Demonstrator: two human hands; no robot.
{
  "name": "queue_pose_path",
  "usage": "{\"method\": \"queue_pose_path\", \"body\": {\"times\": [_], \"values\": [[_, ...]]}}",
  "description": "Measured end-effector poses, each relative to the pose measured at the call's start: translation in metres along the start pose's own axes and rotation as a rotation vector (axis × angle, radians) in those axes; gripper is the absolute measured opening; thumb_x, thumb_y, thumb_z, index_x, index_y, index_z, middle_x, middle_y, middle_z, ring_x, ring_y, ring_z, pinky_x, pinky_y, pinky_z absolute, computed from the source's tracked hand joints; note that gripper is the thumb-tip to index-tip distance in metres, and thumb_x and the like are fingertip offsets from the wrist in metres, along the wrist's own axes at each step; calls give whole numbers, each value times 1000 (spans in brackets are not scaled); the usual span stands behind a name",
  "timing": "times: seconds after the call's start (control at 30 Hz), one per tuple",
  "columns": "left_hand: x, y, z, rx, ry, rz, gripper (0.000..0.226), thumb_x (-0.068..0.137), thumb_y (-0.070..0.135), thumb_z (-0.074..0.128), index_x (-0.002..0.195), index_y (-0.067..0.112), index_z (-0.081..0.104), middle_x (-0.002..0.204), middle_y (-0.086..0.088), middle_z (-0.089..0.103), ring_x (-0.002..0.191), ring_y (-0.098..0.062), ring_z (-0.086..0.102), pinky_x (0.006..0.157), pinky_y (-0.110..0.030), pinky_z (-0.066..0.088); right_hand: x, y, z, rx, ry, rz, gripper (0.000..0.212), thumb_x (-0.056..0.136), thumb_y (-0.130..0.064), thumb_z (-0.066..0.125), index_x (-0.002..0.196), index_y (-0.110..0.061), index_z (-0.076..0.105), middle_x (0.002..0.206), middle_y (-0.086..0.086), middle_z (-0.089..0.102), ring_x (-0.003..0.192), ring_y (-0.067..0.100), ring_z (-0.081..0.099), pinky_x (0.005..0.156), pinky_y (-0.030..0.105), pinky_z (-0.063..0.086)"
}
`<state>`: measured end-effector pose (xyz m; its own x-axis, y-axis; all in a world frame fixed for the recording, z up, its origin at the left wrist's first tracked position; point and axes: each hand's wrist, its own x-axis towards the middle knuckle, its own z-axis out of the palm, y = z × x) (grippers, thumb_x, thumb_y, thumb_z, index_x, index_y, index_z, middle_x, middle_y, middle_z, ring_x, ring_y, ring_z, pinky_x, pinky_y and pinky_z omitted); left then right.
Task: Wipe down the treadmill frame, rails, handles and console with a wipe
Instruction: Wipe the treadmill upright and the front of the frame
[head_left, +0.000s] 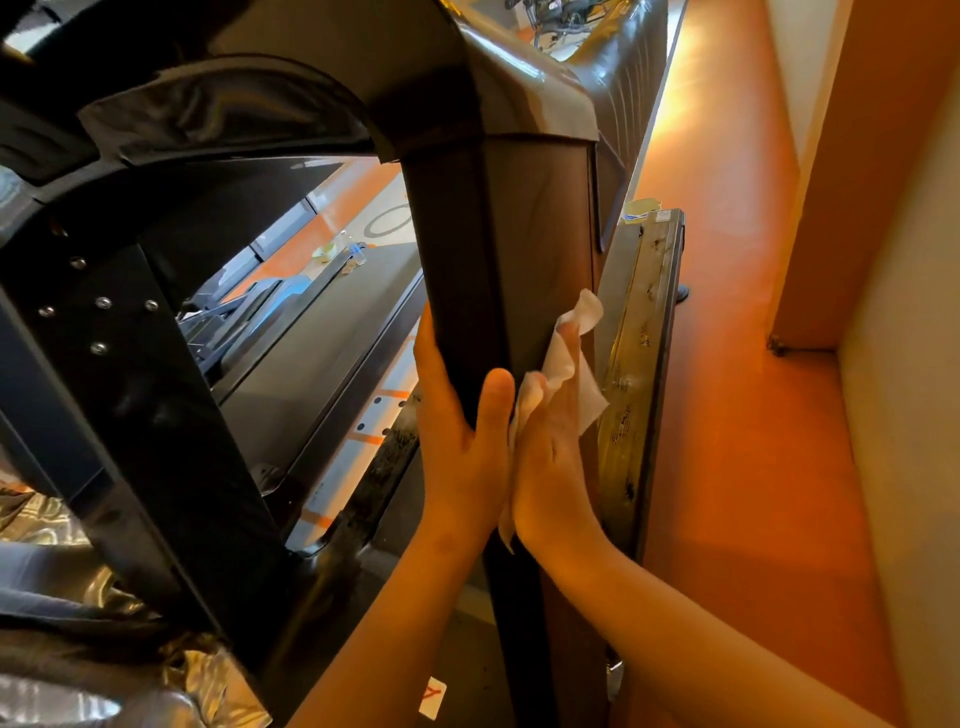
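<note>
Mid-frame, our left hand (462, 431) wraps the treadmill upright (519, 234), thumb across its front edge. Beside it our right hand (550, 457), fingers straight, presses the white wipe (569, 358) flat on the upright's right face. Orange floor (737, 364) fills the right side.

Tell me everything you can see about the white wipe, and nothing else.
The wipe is white, thin and soft-looking, like paper tissue. It is crumpled, with folds and one loose corner sticking up. The right hand presses it with straight fingers against the outer face of the dark treadmill upright. The fingers and palm hide part of it. The left hand grips the same upright beside it; whether it touches the wipe is unclear.
</note>
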<state>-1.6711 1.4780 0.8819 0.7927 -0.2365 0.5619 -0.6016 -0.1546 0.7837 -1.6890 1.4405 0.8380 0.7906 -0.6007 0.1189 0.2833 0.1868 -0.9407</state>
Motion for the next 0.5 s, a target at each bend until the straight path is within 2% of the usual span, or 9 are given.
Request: {"method": "queue_pose_path", "body": {"times": [0.03, 0.1, 0.13, 0.2, 0.3, 0.43, 0.5], "values": [[-2, -2, 0, 15, -2, 12, 68, 84, 70, 44, 138, 38, 19, 128, 43, 36, 118, 15, 45, 85, -5, 44, 8, -3, 0, -5, 4, -7, 76, 85, -77, 31, 150, -44, 8, 159, -4, 19, 146, 13, 19, 119, 46, 23], [-4, -2, 0, 35, 8, 30, 71, 82, 69, 49, 139, 40, 18, 126, 50, 35, 121, 14, 44, 89, -6, 43, 25, 0, -5, -113, -32, -48, 98, 75, -88, 27, 153, -30, 13, 159, 5, 21, 146, 22, 21, 116, 56, 23], [-4, -5, 0, 41, 18, 35, 70, 82, 62, 54, 139, 41, 18, 126, 51, 35, 121, 14, 43, 89, -6, 42, 35, -1, -7, -129, -63, -67, 106, 72, -92, 25, 154, -26, 12, 159, 6, 19, 147, 24, 19, 116, 57, 20], [-5, -9, 1, 72, 27, 47, 66, 83, 48, 55, 138, 42, 19, 124, 51, 36, 120, 15, 44, 87, -5, 43, 58, -6, -11, -18, -83, 10, 118, 60, -100, 29, 154, -32, 8, 161, -4, 13, 148, 16, 14, 118, 54, 17], [-8, -7, 4, 84, 76, 51, 64, 83, 44, 54, 139, 38, 22, 127, 38, 40, 116, 12, 48, 84, -6, 45, 86, -8, -17, 13, -71, 45, 121, 58, -100, 30, 154, -32, 3, 161, -9, 9, 148, 12, 10, 120, 50, 14], [-9, -7, 5, 83, 93, 40, 69, 84, 41, 53, 144, 24, 25, 127, 25, 44, 112, 7, 53, 81, -10, 48, 109, 3, -26, 86, -79, 110, 104, 67, -93, 32, 152, -38, 7, 160, -4, 17, 146, 21, 18, 117, 56, 19], [-9, -8, 5, 93, 91, 42, 70, 84, 44, 52, 145, 22, 26, 128, 18, 47, 111, 4, 55, 81, -12, 50, 106, 1, -30, 54, -103, 124, 114, 58, -98, 33, 152, -39, 8, 159, -3, 18, 145, 23, 20, 116, 55, 22]]}}
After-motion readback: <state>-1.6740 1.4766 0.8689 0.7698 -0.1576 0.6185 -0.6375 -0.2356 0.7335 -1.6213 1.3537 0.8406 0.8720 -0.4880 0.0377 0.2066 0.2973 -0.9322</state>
